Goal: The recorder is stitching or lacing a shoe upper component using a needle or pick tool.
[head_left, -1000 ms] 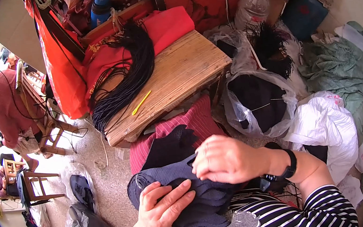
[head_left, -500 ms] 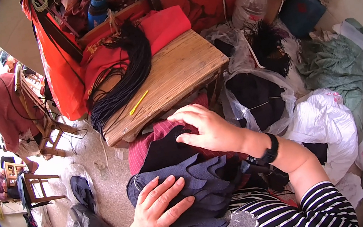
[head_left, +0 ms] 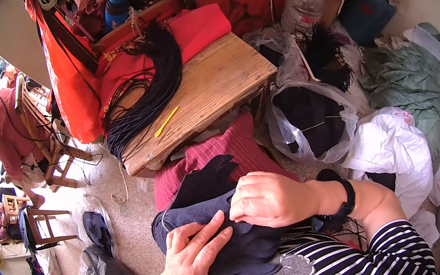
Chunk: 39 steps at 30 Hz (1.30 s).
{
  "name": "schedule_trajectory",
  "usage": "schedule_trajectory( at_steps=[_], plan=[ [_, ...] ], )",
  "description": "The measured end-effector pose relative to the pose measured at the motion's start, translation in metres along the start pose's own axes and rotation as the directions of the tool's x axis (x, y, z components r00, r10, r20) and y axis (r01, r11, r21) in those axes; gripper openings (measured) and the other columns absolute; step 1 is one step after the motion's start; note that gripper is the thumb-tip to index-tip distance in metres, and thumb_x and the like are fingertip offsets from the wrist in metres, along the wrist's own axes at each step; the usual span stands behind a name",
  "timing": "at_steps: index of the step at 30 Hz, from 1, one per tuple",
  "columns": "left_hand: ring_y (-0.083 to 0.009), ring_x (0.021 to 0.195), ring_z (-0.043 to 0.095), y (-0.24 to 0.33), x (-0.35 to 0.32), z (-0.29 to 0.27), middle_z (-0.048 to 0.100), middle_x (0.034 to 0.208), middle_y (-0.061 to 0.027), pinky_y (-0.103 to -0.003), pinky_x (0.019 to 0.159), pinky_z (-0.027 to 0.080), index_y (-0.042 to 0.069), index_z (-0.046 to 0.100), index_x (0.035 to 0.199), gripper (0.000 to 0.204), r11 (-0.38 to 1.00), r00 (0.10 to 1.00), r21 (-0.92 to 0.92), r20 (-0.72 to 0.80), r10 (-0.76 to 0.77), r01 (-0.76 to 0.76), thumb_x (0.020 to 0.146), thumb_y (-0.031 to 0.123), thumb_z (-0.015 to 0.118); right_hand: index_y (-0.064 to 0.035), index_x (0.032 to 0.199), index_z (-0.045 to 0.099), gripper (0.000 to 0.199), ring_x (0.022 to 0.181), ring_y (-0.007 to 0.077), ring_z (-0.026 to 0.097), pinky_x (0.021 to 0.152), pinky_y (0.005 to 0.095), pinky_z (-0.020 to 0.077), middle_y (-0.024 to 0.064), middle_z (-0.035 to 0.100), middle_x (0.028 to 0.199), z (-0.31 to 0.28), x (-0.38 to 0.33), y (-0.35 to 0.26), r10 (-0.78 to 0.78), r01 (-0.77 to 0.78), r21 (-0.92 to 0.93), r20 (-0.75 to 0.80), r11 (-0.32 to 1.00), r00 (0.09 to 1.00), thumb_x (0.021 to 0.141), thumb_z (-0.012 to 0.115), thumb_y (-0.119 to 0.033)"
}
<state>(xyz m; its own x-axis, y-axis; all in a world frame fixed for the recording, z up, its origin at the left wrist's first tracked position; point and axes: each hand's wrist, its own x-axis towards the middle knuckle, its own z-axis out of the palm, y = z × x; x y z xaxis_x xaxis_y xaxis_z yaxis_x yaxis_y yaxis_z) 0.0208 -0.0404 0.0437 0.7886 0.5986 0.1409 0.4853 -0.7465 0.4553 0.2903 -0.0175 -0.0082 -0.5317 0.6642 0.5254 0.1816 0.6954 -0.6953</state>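
A pile of dark navy textured fabric pieces (head_left: 249,248) lies on my lap. My left hand (head_left: 189,254) rests on it with fingers stretched out flat, the fingertips close to my right hand. Curled over the upper layer, my right hand (head_left: 270,198) pinches the navy fabric at a fold; its fingertips are partly hidden. Past the pile lies a black fabric piece (head_left: 204,183) with a ragged edge. Beneath it spreads a dark red cloth with pale stripes (head_left: 210,149).
Ahead stands a wooden bench (head_left: 217,80) bearing a thin yellow tool (head_left: 166,122), a bundle of black cords (head_left: 167,79) and red cloth (head_left: 205,24). At right are a clear plastic bag of dark fabric (head_left: 312,123) and a white sack (head_left: 390,142). Another person (head_left: 8,128) sits at left.
My right hand has come down from above the black piece and closed on the navy fabric. The fanned layers now lie flatter. My left hand has stayed nearly in place.
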Motion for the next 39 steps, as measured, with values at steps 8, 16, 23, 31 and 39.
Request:
schedule_trajectory(
  at_steps=[8, 16, 23, 31, 39],
  plan=[
    [-0.0223, 0.106, 0.06, -0.004, 0.001, 0.003, 0.064, 0.145, -0.0065, -0.038, 0.097, 0.042, 0.012, 0.071, 0.129, 0.062, 1.0, 1.0, -0.012, -0.017, 0.02, -0.021, 0.068, 0.026, 0.068, -0.0074, 0.103, 0.068, 0.02, 0.094, 0.0241, 0.062, 0.082, 0.0373, 0.0516, 0.0065, 0.067, 0.099, 0.004, 0.017, 0.058, 0.29, -0.32, -0.089, -0.25, 0.943, 0.924, 0.086, 0.078, -0.009],
    [-0.0333, 0.13, 0.056, 0.002, -0.001, -0.003, 0.064, 0.143, -0.0087, -0.061, 0.12, 0.029, 0.015, 0.072, 0.129, 0.055, 0.987, 1.0, 0.158, 0.002, 0.03, -0.03, 0.075, 0.028, 0.067, -0.0114, 0.093, 0.065, 0.018, 0.091, 0.0226, 0.063, 0.085, 0.0381, 0.0457, 0.0011, 0.066, 0.097, 0.0, 0.01, 0.021, 0.028, -0.077, -0.317, -0.157, 0.945, 0.987, 0.081, 0.078, -0.01],
    [-0.0374, 0.134, 0.058, -0.012, 0.007, -0.001, 0.066, 0.139, -0.0097, -0.059, 0.121, 0.031, 0.014, 0.072, 0.124, 0.047, 0.998, 0.998, -0.053, 0.037, 0.047, -0.045, 0.081, 0.031, 0.066, -0.0082, 0.097, 0.067, 0.012, 0.09, 0.0245, 0.067, 0.083, 0.0381, 0.052, 0.0047, 0.068, 0.099, -0.006, -0.007, 0.002, 0.02, -0.033, 0.141, 0.09, 0.989, 0.996, 0.087, 0.075, -0.005],
    [-0.0363, 0.132, 0.06, -0.011, 0.003, 0.005, 0.067, 0.137, -0.0134, -0.053, 0.115, 0.042, 0.012, 0.073, 0.123, 0.048, 0.994, 0.994, -0.004, -0.017, 0.108, -0.108, 0.081, 0.033, 0.063, -0.0067, 0.099, 0.064, 0.015, 0.085, 0.0246, 0.065, 0.08, 0.0366, 0.0529, 0.0057, 0.061, 0.086, 0.013, -0.009, 0.047, 0.398, -0.446, -0.116, -0.295, 0.888, 0.869, 0.088, 0.074, -0.004],
    [-0.0324, 0.135, 0.058, -0.012, -0.001, 0.004, 0.064, 0.142, -0.0127, -0.05, 0.116, 0.041, 0.012, 0.072, 0.125, 0.05, 0.996, 0.996, -0.005, -0.007, 0.087, -0.087, 0.078, 0.028, 0.062, -0.0084, 0.093, 0.065, 0.015, 0.097, 0.0255, 0.064, 0.089, 0.0372, 0.0496, 0.0047, 0.064, 0.093, -0.008, -0.005, 0.024, 0.229, -0.227, 0.08, -0.013, 0.97, 0.973, 0.084, 0.073, 0.0]
  ],
)
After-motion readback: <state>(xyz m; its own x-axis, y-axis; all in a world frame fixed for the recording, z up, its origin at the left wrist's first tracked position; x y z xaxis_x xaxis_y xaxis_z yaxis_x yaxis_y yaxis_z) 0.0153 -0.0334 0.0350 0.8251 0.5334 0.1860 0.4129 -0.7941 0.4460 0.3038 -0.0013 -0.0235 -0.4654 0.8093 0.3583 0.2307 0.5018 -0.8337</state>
